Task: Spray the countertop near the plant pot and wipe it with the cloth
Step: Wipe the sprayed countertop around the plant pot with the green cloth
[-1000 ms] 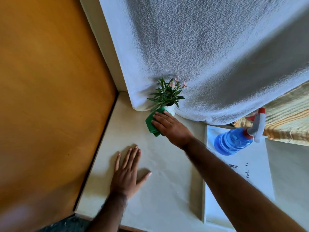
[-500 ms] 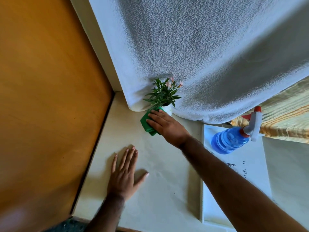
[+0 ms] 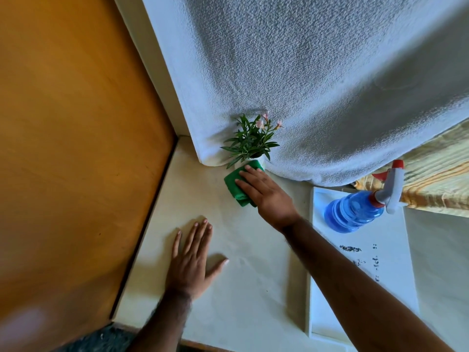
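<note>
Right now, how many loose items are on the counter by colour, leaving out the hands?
Green: 2, the cloth under the right hand and the plant in its pot
Blue: 1, the spray bottle
White: 1, the flat tray under the bottle
Total: 4

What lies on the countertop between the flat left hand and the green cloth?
Nothing: in the head view, only bare cream countertop separates the flat left hand from the folded green cloth under the right hand.
</note>
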Available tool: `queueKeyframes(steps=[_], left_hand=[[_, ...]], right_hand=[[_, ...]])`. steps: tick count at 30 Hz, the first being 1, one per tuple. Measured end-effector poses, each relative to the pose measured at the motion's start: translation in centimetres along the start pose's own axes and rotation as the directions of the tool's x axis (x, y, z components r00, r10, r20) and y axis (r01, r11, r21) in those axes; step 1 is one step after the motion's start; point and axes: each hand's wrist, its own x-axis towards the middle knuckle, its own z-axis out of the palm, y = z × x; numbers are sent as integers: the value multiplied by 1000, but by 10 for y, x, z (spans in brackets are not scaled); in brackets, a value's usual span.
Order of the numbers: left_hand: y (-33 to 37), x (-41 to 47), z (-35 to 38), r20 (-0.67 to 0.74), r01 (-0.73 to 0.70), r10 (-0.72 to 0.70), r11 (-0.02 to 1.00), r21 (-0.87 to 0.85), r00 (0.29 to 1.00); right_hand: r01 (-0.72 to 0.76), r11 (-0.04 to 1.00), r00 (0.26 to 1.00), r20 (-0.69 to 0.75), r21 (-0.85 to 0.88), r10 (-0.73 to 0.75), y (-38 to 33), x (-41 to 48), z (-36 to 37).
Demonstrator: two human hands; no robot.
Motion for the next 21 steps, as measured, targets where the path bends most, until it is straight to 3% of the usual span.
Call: queueKeyframes(steps=[10, 17, 21], left_hand=[[-4, -1, 8, 4, -15, 15, 1000, -7, 1000], [-5, -1, 11, 1, -19, 19, 1000, -11, 1000], [-4, -1, 9, 9, -19, 19, 1000, -11, 1000]], right_hand=[[-28, 999, 993, 118, 43, 22, 12, -23, 7], [132, 991, 990, 54, 14, -133, 9, 12, 0], [107, 994, 982, 154, 28, -110, 12, 8, 1]])
